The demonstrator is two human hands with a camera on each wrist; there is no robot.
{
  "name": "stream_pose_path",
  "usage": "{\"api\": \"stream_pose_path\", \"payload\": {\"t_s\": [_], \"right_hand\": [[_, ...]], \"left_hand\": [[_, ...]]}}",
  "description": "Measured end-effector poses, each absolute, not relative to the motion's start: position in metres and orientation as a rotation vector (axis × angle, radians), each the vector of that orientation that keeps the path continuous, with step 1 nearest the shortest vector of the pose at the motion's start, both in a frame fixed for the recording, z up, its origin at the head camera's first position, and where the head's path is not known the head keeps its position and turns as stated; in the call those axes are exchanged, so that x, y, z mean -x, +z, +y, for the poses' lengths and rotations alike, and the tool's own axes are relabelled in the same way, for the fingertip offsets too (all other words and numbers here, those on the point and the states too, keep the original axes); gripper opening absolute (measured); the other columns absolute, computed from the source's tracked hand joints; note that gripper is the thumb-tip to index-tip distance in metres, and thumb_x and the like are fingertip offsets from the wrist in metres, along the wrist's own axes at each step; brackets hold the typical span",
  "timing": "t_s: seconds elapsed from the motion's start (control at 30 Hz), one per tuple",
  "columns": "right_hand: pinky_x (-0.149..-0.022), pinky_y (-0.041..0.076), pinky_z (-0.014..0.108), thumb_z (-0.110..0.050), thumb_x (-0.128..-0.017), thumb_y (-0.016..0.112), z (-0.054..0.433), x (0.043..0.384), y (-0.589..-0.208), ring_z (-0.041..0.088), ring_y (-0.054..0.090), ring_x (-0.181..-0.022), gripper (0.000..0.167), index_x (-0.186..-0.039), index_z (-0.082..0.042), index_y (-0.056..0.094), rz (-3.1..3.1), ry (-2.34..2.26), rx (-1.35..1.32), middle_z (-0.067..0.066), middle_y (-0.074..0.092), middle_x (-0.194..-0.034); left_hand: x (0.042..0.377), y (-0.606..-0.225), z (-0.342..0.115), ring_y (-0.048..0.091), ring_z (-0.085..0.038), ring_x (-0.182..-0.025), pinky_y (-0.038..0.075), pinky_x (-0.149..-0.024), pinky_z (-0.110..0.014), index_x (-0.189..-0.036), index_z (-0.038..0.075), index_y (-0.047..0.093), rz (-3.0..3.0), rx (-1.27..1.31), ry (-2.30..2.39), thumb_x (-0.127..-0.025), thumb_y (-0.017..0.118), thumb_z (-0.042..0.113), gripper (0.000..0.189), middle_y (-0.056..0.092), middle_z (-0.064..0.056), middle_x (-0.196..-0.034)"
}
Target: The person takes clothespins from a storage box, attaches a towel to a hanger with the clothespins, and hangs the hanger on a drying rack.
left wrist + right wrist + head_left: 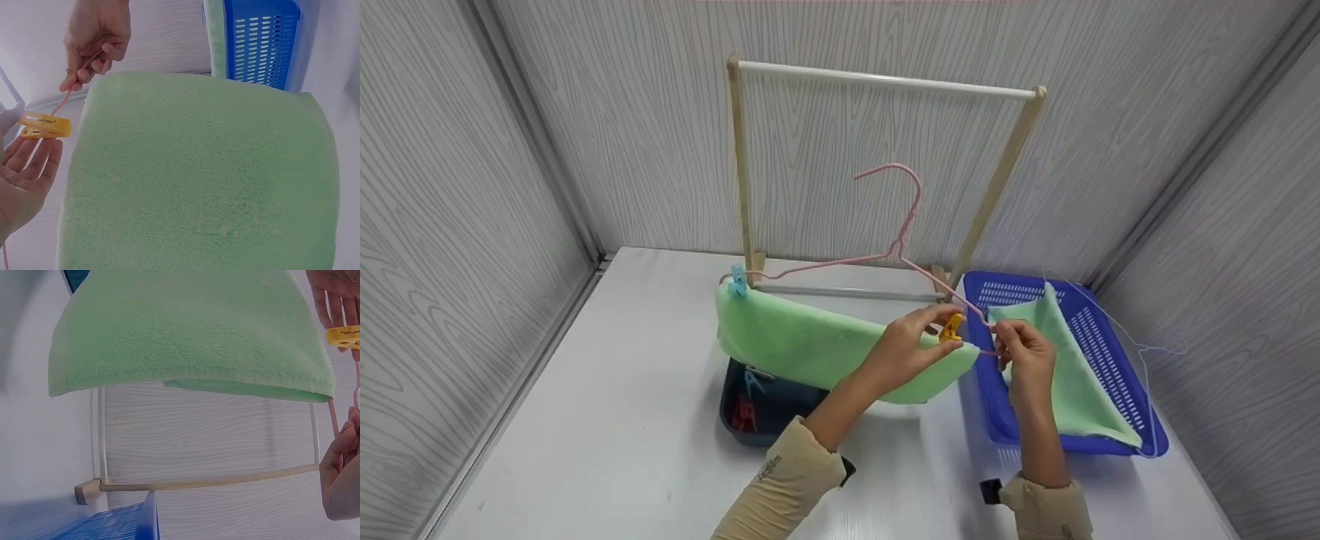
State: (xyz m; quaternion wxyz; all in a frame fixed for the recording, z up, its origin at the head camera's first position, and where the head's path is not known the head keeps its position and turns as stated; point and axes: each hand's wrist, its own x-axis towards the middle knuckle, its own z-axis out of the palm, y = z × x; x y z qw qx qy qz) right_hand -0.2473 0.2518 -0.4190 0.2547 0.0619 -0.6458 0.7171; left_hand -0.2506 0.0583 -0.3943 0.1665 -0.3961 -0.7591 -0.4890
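Note:
A green towel [810, 330] hangs folded over the lower bar of a pink wire hanger [901, 225]. At its left end a light blue clothespin [739, 281] clamps the towel to the hanger. My left hand [907, 349] pinches a yellow clothespin [951, 328] between thumb and fingers, close beside the towel's right end. In the left wrist view that yellow clothespin [46, 126] is apart from the towel [197, 169]. My right hand [1025, 356] grips the hanger's right corner, with the pink wire [333, 417] running from the towel's edge to the fingers.
A dark bin [727, 409] with red and blue clothespins stands under the towel. On the right, a blue basket [986, 412] contains another green towel [1065, 375] and a pale blue wire hanger [1146, 375]. Behind rises a wooden rack with a white top rod [885, 78].

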Motion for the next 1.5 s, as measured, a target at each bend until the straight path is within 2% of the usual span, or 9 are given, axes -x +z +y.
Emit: {"api": "stream_pose_path", "payload": {"t_s": [0.27, 0.67, 0.9, 1.23, 1.5], "right_hand": [[-0.037, 0.035, 0.020, -0.007, -0.090, 0.059, 0.2518, 0.2466, -0.4192, 0.012, 0.044, -0.051, 0.017, -0.077, 0.003, 0.065, -1.762, 1.938, -0.144, 0.005, 0.052, -0.061], [-0.037, 0.035, 0.021, -0.007, -0.090, 0.059, 0.2501, 0.2448, -0.4185, 0.012, 0.042, -0.049, 0.020, -0.079, 0.010, 0.062, -1.755, 1.956, -0.183, 0.005, 0.052, -0.061], [-0.036, 0.033, 0.019, -0.001, -0.090, 0.057, 0.2495, 0.2456, -0.4194, 0.010, 0.043, -0.048, 0.017, -0.075, 0.004, 0.065, -1.739, 1.985, -0.173, 0.004, 0.052, -0.059], [-0.037, 0.034, 0.018, -0.002, -0.090, 0.057, 0.2491, 0.2452, -0.4203, 0.010, 0.044, -0.049, 0.018, -0.076, 0.005, 0.064, -1.732, 1.999, -0.196, 0.004, 0.053, -0.060], [-0.036, 0.032, 0.020, -0.005, -0.090, 0.059, 0.2476, 0.2450, -0.4203, 0.010, 0.043, -0.049, 0.017, -0.075, 0.003, 0.065, -1.749, 1.983, -0.161, 0.005, 0.052, -0.060]], "left_hand": [[0.2516, -0.3951, 0.0599, 0.056, -0.012, -0.096, 0.045, -0.079, -0.019, -0.122, 0.000, 0.052, -2.141, 1.131, -1.385, -0.088, 0.063, 0.018, 0.040, 0.061, -0.008, -0.103], [0.2495, -0.3956, 0.0631, 0.056, -0.010, -0.095, 0.044, -0.080, -0.018, -0.123, 0.004, 0.053, -2.182, 1.119, -1.394, -0.088, 0.062, 0.021, 0.039, 0.061, -0.005, -0.105], [0.2498, -0.3987, 0.0639, 0.056, -0.011, -0.094, 0.045, -0.079, -0.019, -0.123, 0.004, 0.052, -2.146, 1.152, -1.391, -0.089, 0.061, 0.021, 0.040, 0.061, -0.007, -0.104], [0.2467, -0.4012, 0.0661, 0.055, -0.010, -0.095, 0.045, -0.082, -0.021, -0.122, 0.005, 0.054, -2.200, 1.094, -1.330, -0.089, 0.061, 0.024, 0.039, 0.061, -0.004, -0.104], [0.2473, -0.4032, 0.0678, 0.056, -0.009, -0.094, 0.045, -0.080, -0.019, -0.120, 0.005, 0.056, -2.188, 1.075, -1.316, -0.088, 0.062, 0.024, 0.038, 0.061, -0.004, -0.104]]}}
